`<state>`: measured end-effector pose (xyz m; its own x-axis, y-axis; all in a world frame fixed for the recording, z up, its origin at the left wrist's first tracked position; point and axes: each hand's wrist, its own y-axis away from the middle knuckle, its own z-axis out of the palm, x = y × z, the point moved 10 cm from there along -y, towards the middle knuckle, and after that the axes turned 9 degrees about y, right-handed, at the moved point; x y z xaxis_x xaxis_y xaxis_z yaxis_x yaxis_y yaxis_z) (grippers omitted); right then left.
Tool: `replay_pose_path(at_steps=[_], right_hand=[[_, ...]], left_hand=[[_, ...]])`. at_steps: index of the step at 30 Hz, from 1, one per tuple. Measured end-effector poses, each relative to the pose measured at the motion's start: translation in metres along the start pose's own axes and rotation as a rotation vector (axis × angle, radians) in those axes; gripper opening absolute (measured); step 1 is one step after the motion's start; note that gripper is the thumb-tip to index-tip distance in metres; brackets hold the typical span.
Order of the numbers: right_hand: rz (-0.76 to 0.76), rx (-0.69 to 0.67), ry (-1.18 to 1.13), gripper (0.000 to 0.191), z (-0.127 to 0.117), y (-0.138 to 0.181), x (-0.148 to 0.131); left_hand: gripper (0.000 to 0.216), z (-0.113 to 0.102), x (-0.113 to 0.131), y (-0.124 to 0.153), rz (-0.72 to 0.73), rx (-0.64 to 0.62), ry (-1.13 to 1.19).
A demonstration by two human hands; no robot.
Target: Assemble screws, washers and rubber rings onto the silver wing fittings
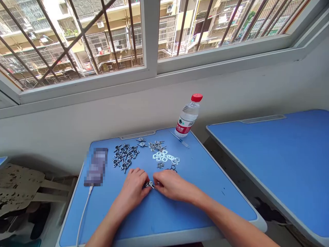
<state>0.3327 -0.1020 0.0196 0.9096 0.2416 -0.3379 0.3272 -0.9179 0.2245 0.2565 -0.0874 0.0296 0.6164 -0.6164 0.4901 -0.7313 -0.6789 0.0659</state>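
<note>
Near the front middle of the blue table, a small silver metal part with a thin stem (150, 184) sits between my hands. My left hand (135, 187) pinches it from the left, thumb and fingers closed. Close against its right side, my right hand (171, 185) is also closed, fingertips pinching something mostly hidden. Just beyond lie black O-rings (173, 167), a small heap of tiny screws (160, 165) and flat silver plates with holes (162, 157). Behind these is a pile of thin metal pins (156, 145). Several black round fittings with metal stems (125, 154) lie to the left.
Two silver-topped pieces (142, 144) lie at the back. A small screwdriver (181, 140) lies beside a red-capped water bottle (187, 118). On the left, a phone (95, 168) trails a white cable (84, 212). Another blue table (272, 161) stands right, below a barred window.
</note>
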Motion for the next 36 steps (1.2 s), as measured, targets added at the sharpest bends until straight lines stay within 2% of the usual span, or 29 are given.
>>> replay_pose_path(at_steps=[11,18,28,36], right_hand=[[-0.004,-0.004,-0.015,0.013,-0.003,0.002,0.0],[-0.029,-0.017,0.017,0.014,-0.003,0.004,-0.005],[-0.011,-0.016,-0.022,0.009,-0.002,0.003,0.0],[-0.004,0.012,-0.14,0.007,-0.017,0.004,0.009]], left_hand=[[0.012,0.001,-0.001,-0.002,-0.034,-0.037,0.0],[0.012,0.002,0.001,-0.001,-0.007,-0.017,-0.031],[0.011,0.0,0.002,0.002,-0.016,-0.029,0.039],[0.012,0.0,0.0,-0.001,-0.054,-0.047,0.056]])
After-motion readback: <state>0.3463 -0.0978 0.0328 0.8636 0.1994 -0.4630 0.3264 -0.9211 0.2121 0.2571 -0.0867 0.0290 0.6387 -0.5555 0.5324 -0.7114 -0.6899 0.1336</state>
